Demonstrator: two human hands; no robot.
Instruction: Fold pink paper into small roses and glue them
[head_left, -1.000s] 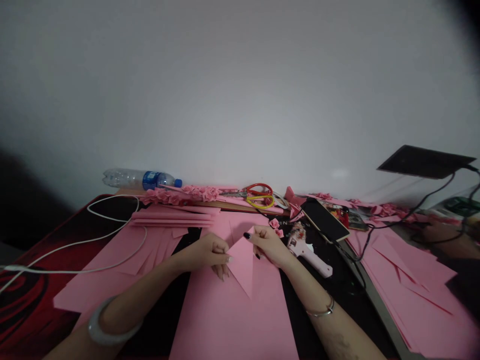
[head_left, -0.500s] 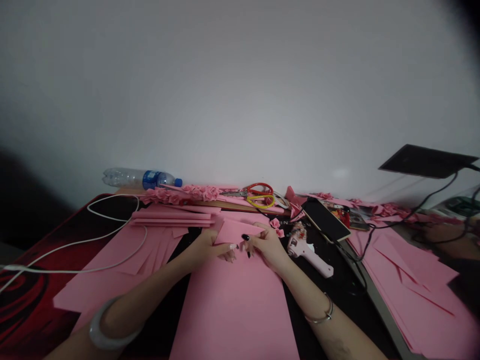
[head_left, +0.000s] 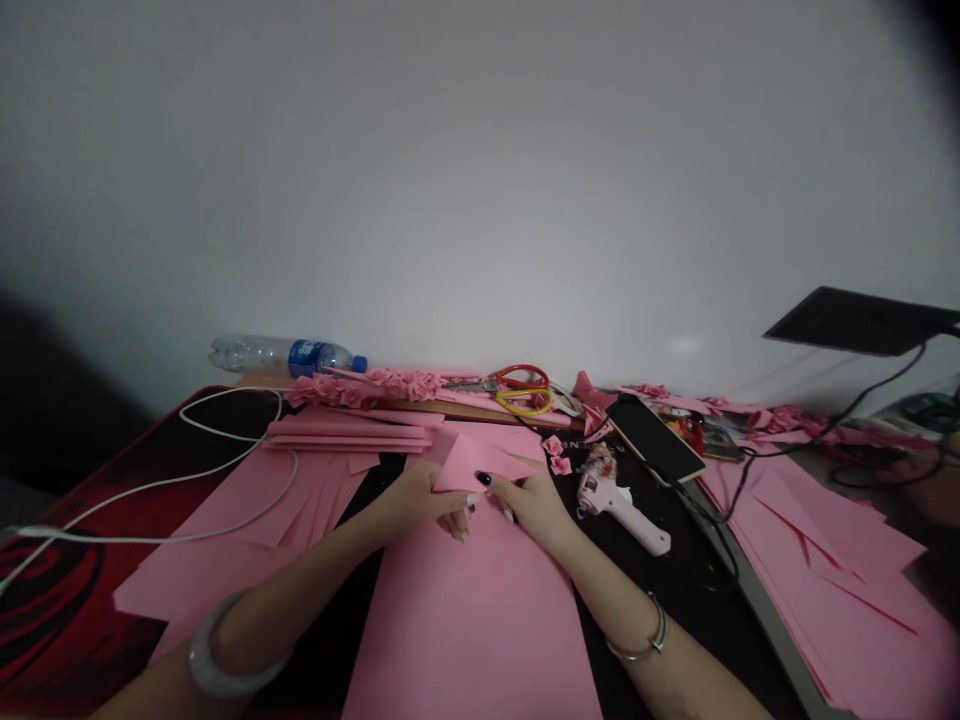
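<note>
A small piece of pink paper (head_left: 469,466), part folded with a peak at its top, is held between my two hands. My left hand (head_left: 420,497) pinches its left lower edge, thumb on the near side. On the other edge my right hand (head_left: 525,505) grips it, the dark-nailed thumb pressed near the middle. Some fingers are hidden behind the paper. Below my hands lies a long pink sheet (head_left: 476,620) on the dark mat. Two small pink paper flowers (head_left: 556,456) rest just beyond my right hand.
Right of my hand lies a pink hot glue gun (head_left: 622,505), with a phone (head_left: 656,440) behind it. Scissors (head_left: 523,390) and paper roses (head_left: 405,383) line the wall beside a plastic bottle (head_left: 289,355). Pink sheets (head_left: 840,580) are stacked right; a white cable (head_left: 165,541) crosses the left.
The pink paper has changed from a flatter, wide shape to one with a raised peak. My right fingers have curled in behind it. The view has shifted slightly.
</note>
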